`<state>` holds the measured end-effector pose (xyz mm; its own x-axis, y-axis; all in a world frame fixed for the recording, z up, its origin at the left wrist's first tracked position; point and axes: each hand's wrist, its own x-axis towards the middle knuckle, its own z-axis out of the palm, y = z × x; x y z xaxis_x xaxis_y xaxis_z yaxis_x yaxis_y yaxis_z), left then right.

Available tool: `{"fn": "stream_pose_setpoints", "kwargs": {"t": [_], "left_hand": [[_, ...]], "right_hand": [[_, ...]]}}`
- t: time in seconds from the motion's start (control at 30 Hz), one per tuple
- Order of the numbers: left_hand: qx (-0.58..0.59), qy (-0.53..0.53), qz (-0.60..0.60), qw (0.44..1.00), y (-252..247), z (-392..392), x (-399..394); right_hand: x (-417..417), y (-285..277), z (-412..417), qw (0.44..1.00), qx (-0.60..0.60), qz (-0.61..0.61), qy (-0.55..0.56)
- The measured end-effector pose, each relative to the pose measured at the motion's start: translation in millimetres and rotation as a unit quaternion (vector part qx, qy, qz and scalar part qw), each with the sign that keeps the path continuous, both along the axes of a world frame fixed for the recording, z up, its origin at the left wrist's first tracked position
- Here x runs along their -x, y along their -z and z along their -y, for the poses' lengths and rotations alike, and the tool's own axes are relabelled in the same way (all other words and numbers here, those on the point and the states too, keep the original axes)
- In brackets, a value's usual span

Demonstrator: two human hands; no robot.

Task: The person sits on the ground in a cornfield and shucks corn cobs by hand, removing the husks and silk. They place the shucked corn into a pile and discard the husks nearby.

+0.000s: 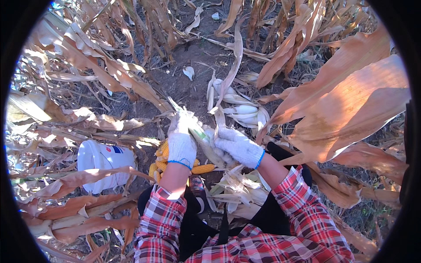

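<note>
My left hand (182, 141), in a white knit glove with a blue cuff edge, is closed around a corn ear in its pale green husk (198, 134). Gloved the same way, my right hand (239, 147) grips husk at the ear's right side; its fingertips are partly hidden. A long dry leaf (237, 49) runs down to the right hand's fingers. Bare yellow corn cobs (203, 169) lie in a heap below and beside my left wrist. Under my right forearm is a pile of stripped husks (241, 190).
On its side at the left lies a white plastic bucket (108, 164). Several ears in pale husks (245, 111) rest on the soil (184, 56) ahead. Dry corn stalks stand around, with a broad brown leaf (352, 108) jutting in from the right. My shoe (198, 190) is beside the cobs.
</note>
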<state>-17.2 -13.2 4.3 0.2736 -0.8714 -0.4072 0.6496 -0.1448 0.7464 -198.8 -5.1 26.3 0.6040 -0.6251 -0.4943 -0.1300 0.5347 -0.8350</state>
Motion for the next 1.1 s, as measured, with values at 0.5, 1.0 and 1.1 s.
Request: {"fn": "stream_pose_setpoints", "kwargs": {"t": [0.5, 1.0, 1.1], "left_hand": [[0.002, 0.157, 0.080, 0.984, -13.1, -5.8, -2.6], [-0.042, 0.188, 0.107, 0.975, -31.1, -12.9, 38.4], [-0.038, 0.136, 0.094, 0.986, -22.2, -12.4, 35.9]], "right_hand": [[-0.2, -1.8, 10.0, 0.895, 0.409, -0.173, 0.039], [-6.1, 17.1, 7.9, 0.974, 0.041, 0.008, 0.225], [-5.2, 15.9, 6.6, 0.964, -0.016, 0.068, 0.258]]}}
